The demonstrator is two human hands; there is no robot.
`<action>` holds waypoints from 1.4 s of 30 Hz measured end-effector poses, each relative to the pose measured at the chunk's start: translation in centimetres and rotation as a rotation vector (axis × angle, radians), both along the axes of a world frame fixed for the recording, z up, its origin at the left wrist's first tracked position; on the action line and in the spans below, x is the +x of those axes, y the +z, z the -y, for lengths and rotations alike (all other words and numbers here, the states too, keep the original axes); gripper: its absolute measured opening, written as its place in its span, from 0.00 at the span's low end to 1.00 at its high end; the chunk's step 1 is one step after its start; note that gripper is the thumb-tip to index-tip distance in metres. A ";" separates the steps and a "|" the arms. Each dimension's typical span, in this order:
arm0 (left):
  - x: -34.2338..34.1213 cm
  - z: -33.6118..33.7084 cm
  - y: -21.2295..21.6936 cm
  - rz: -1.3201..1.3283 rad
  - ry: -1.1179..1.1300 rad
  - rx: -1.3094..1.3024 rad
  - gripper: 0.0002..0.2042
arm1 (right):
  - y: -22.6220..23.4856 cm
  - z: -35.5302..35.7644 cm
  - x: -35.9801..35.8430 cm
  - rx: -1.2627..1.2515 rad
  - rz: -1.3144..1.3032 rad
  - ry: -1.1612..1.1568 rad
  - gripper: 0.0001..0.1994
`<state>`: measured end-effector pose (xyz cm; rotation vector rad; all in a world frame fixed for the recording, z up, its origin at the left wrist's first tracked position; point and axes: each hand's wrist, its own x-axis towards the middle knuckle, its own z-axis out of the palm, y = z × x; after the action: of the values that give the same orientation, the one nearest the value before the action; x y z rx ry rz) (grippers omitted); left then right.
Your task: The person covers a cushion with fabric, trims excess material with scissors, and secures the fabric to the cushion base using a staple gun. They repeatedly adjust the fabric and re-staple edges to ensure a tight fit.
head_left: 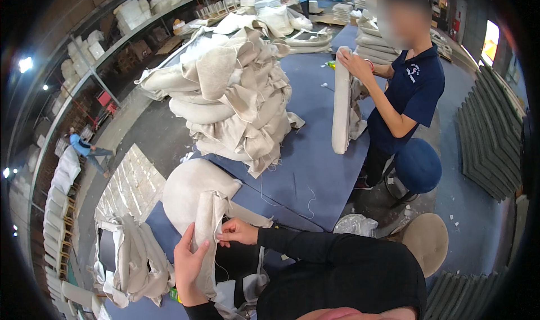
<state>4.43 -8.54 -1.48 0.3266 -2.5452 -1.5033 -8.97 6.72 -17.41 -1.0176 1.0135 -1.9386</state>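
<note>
A long beige fabric-covered piece (209, 219), like the padded edge of a chair cushion, stands upright between my hands. My left hand (190, 258) wraps round its left side, thumb across the front. With fingers pinched together, my right hand (238, 231) grips the fabric edge on the right side; whether a needle or pin is in the pinch is too small to tell. A thin pale thread (220, 268) hangs below my right hand. Behind the piece lies a rounded beige cushion (188, 188), partly hidden by it.
A tall heap of beige covers (242, 106) rises on the blue table (304, 174). Several covered pieces (132, 258) are stacked at the near left. Across the table a co-worker (405, 89) holds a padded panel (341, 109). Stools (417, 165) stand to the right.
</note>
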 end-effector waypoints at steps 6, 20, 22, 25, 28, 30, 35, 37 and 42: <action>-1.4 -1.3 -0.4 -0.031 0.020 -0.422 0.31 | -1.7 -0.7 -1.1 0.017 0.073 -0.009 0.12; -2.7 -2.3 -0.1 0.305 0.149 -0.655 0.36 | -5.3 -5.0 1.2 0.441 -0.259 -0.211 0.08; -2.7 -2.1 -0.2 0.285 0.174 -0.672 0.36 | -12.9 -8.7 1.1 0.661 -0.487 -0.364 0.19; -2.8 -2.5 -0.3 0.272 0.194 -0.681 0.38 | -22.5 -14.7 1.9 1.140 -0.825 -0.452 0.36; -2.7 -1.8 -0.7 0.165 0.143 -0.676 0.38 | -22.9 -15.1 2.7 1.117 -0.788 -0.380 0.43; -2.0 1.0 -2.0 -0.002 0.043 -0.654 0.35 | -22.8 -13.4 3.7 1.129 -0.795 -0.348 0.45; -3.5 5.6 -0.9 0.196 0.073 0.130 0.25 | -24.8 -11.8 0.8 1.198 -0.621 -0.402 0.43; -4.2 6.4 -0.1 0.334 0.193 0.224 0.28 | -20.4 -10.4 -0.6 1.239 -0.518 -0.410 0.41; -5.0 10.0 -4.4 0.485 0.221 0.262 0.35 | -6.5 -9.3 -0.2 0.649 -0.063 -0.296 0.27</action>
<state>-0.61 -18.55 -5.91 1.0906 -2.5179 -1.8468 -9.22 16.05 -23.92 -0.5784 1.7562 -1.6095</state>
